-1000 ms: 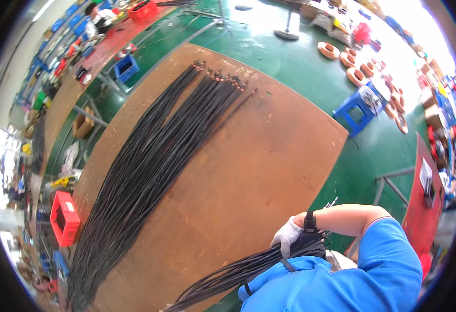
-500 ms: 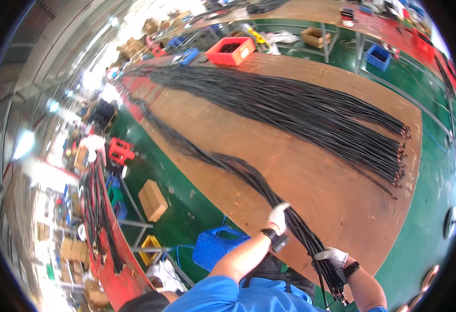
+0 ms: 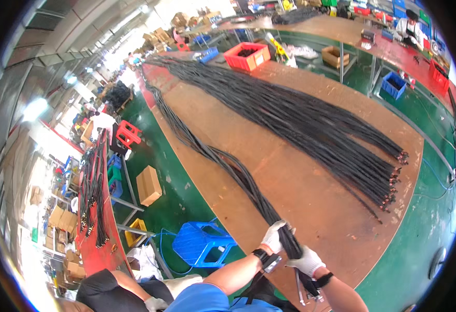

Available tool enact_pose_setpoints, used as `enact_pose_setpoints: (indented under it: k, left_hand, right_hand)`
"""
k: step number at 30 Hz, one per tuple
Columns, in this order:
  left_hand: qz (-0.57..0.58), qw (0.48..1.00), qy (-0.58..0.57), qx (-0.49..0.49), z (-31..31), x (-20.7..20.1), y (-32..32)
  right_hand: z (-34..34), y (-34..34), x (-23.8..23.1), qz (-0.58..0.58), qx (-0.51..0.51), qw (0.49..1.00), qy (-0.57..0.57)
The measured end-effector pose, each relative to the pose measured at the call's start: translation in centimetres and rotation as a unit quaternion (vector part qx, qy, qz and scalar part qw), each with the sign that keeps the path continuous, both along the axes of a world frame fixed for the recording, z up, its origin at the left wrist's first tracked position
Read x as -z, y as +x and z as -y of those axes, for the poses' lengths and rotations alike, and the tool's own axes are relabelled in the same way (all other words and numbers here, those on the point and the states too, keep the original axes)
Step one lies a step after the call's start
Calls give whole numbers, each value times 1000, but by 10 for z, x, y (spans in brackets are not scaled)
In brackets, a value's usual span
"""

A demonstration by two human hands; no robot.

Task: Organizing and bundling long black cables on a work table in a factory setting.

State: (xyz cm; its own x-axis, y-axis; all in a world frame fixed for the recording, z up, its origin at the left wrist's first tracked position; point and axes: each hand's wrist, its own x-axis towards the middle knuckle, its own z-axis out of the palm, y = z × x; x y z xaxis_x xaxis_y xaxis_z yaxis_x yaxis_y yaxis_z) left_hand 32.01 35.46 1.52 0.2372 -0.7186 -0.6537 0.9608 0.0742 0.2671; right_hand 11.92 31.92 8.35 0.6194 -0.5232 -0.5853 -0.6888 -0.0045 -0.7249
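- Tabletop: brown, carries all the cable.
- Cable spread: black, along far long edge; copper-coloured ends near right short edge.
- Cable bundle: along left long edge, near end by bottom corner; overhang unclear. Probably heavy, bendy but springy; strands likely slide on each other. Best hold: two full wraps near the end, off the tips, likely the fragile bit.
- Left hand: gloved, wrapped round bundle.
- Right hand: gloved, closed over bundle nearer its end; fingertips partly hidden.
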Motion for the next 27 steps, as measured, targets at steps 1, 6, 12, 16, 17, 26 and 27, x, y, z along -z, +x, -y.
enact_pose_setpoints:
  k: [1,6,12,16,17,26,27]
  left_hand:
    - [14,999,22,31,-2,-9,-9]
    - [148,978,125,85,7,-84,-14]
    - [178,954,-196,-143,-24,-161,-5]
    - [106,991,-18,-76,-85,-89,-24]
    - [125,989,15,-78,-98,-64,-17]
    - [176,959,179,-133,-130,-14,-22]
    - [177,962,167,-127,-125,-25,-27]
  right_hand:
    - [3,-4,11,72,42,984,157]
    - [25,6,-51,170,56,935,306]
    - [14,33,-143,221,-102,969,38]
    - [-37,54,-54,21,-191,970,-150]
    - [-53,61,-41,20,-203,967,-154]
    - [-83,48,25,69,-174,969,164]
    - [-77,44,33,69,-175,969,162]
